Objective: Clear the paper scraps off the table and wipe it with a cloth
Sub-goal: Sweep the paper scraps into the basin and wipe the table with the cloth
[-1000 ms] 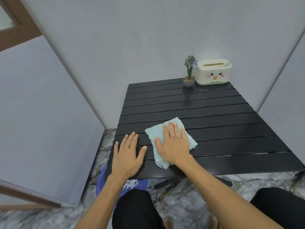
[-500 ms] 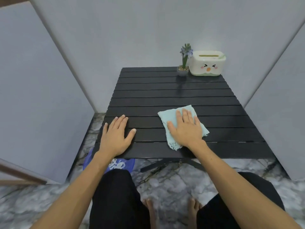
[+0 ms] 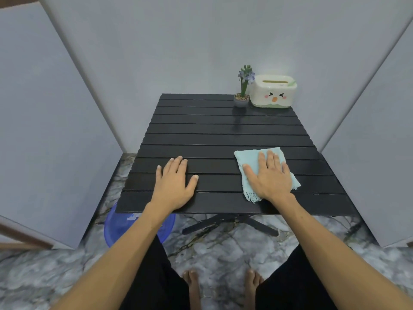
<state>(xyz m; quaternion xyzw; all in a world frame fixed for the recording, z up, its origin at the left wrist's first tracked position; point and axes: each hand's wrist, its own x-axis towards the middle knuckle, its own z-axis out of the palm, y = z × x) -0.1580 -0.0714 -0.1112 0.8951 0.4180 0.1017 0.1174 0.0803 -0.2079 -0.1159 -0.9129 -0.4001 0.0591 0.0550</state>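
A light blue cloth [image 3: 248, 158] lies flat on the black slatted table [image 3: 214, 133], on the near right part. My right hand [image 3: 269, 175] presses flat on the cloth with its fingers spread, covering most of it. My left hand [image 3: 174, 180] rests palm down on the bare slats near the front left, holding nothing. I see no paper scraps on the tabletop.
A small potted plant [image 3: 243, 90] and a cream tissue box with a face [image 3: 273, 91] stand at the table's far right corner. A blue plastic basin [image 3: 118, 227] sits on the marble floor under the front left corner. Grey walls close in on three sides.
My right hand has slid the cloth to the right across the near slats. My left hand stays flat on the table. The camera has tilted down, showing more floor and my feet.
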